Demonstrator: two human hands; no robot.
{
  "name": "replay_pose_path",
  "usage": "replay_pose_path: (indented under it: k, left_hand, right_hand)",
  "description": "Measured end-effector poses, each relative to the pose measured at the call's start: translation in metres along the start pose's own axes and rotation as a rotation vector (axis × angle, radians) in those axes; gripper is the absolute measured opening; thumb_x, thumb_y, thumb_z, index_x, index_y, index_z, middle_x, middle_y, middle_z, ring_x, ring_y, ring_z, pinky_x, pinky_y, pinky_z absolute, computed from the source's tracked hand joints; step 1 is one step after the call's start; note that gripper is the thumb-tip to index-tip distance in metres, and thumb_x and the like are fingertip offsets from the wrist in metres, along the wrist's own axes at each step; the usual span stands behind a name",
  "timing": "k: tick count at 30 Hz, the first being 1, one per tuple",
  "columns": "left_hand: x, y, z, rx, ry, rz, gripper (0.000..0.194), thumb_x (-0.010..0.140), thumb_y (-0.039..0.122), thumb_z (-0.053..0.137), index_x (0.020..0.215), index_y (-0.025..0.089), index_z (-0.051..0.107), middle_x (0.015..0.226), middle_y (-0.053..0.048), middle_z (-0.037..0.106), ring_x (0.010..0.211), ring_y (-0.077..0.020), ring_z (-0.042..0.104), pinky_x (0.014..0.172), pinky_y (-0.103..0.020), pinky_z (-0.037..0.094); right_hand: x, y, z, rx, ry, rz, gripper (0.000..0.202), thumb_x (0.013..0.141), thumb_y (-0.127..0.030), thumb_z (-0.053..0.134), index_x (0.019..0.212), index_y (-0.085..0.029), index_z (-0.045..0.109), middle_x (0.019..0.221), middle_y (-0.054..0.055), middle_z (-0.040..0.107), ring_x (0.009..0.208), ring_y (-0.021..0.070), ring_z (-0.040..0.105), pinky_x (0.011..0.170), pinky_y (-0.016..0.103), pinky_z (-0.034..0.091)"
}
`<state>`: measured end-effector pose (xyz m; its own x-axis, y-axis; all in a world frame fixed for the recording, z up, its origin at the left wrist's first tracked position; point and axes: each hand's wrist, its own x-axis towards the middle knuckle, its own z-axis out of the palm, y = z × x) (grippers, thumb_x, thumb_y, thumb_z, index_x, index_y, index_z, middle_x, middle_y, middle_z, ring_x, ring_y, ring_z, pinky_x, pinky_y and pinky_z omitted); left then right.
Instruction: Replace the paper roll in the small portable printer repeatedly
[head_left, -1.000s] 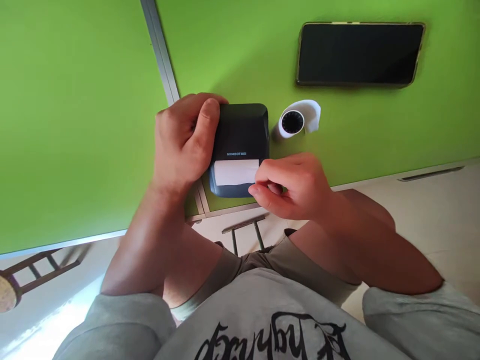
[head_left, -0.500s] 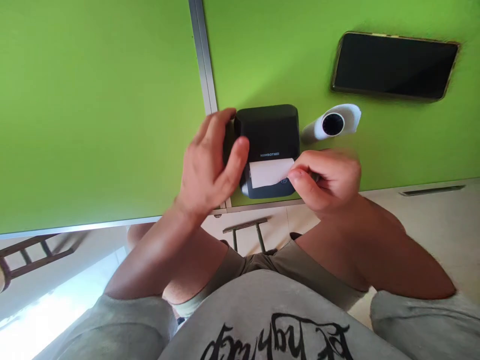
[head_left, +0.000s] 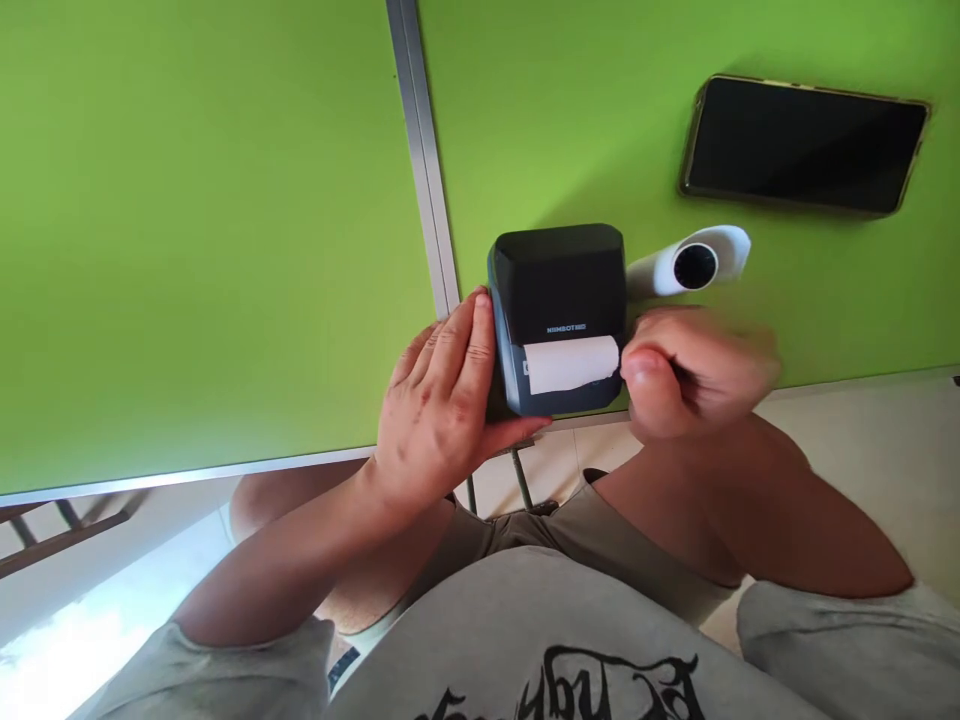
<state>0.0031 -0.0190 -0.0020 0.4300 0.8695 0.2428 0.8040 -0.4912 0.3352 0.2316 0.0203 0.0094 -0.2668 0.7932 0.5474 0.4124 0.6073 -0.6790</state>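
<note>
A black label printer sits near the front edge of the green table, with a white paper label sticking out of its front slot. My left hand braces the printer: its fingers lie together along the left side and the thumb reaches round the front corner. At the label's right edge, my right hand is closed in a pinch, thumb against curled forefinger; the back of this hand is blurred. Just beyond it stands a white roll with a dark round core and a loose curled end.
A phone with a dark screen lies at the back right. A metal strip divides the green tabletop into two panels. My legs are under the table edge.
My left hand has slid from the printer's top left down to its side and front corner. My right hand stays pinched at the label's edge. The whole view has shifted slightly.
</note>
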Motion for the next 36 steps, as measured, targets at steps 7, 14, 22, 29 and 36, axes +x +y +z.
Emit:
replay_pose_path:
  k: [7, 14, 22, 29, 36]
  left_hand:
    - [-0.002, -0.003, 0.001, -0.035, 0.033, -0.010, 0.106, 0.095, 0.081, 0.050, 0.168, 0.008, 0.028, 0.151, -0.024, 0.062, 0.136, -0.0348, 0.064, 0.116, -0.041, 0.047]
    - [0.000, 0.001, 0.002, -0.017, 0.045, -0.011, 0.096, 0.098, 0.074, 0.053, 0.160, 0.003, 0.039, 0.148, -0.025, 0.063, 0.136, -0.0347, 0.064, 0.115, -0.041, 0.047]
    - [0.000, 0.002, 0.001, -0.062, 0.027, -0.047, 0.105, 0.095, 0.077, 0.055, 0.167, 0.007, 0.025, 0.154, -0.025, 0.058, 0.141, -0.0360, 0.060, 0.117, -0.043, 0.046]
    - [-0.008, 0.017, 0.006, -0.104, 0.129, -0.045, 0.121, 0.092, 0.082, 0.055, 0.170, 0.004, 0.007, 0.156, -0.030, 0.055, 0.152, -0.0378, 0.050, 0.122, -0.046, 0.043]
    - [-0.012, 0.020, 0.010, -0.082, 0.091, -0.021, 0.116, 0.095, 0.074, 0.059, 0.171, 0.006, 0.003, 0.161, -0.030, 0.048, 0.154, -0.0377, 0.047, 0.121, -0.047, 0.045]
  right_hand:
    - [0.005, 0.001, 0.002, 0.093, -0.076, 0.110, 0.035, 0.098, -0.029, 0.057, 0.063, -0.023, 0.054, 0.046, -0.004, 0.047, 0.040, 0.0092, 0.037, 0.040, 0.029, 0.023]
    - [0.004, 0.002, 0.001, 0.095, -0.039, 0.137, 0.036, 0.099, -0.034, 0.056, 0.065, -0.023, 0.053, 0.048, -0.003, 0.046, 0.041, 0.0096, 0.036, 0.041, 0.031, 0.024]
    - [0.000, 0.002, 0.001, 0.117, -0.011, 0.181, 0.035, 0.099, -0.032, 0.057, 0.066, -0.021, 0.052, 0.051, -0.004, 0.042, 0.045, 0.0082, 0.034, 0.044, 0.030, 0.023]
    - [0.000, 0.002, 0.003, 0.084, 0.025, 0.213, 0.039, 0.100, -0.036, 0.058, 0.065, -0.021, 0.054, 0.052, -0.003, 0.043, 0.045, 0.0083, 0.036, 0.044, 0.031, 0.024]
    - [0.005, 0.003, 0.002, 0.105, -0.008, 0.128, 0.037, 0.100, -0.031, 0.058, 0.065, -0.022, 0.050, 0.049, -0.003, 0.043, 0.042, 0.0081, 0.034, 0.043, 0.033, 0.023]
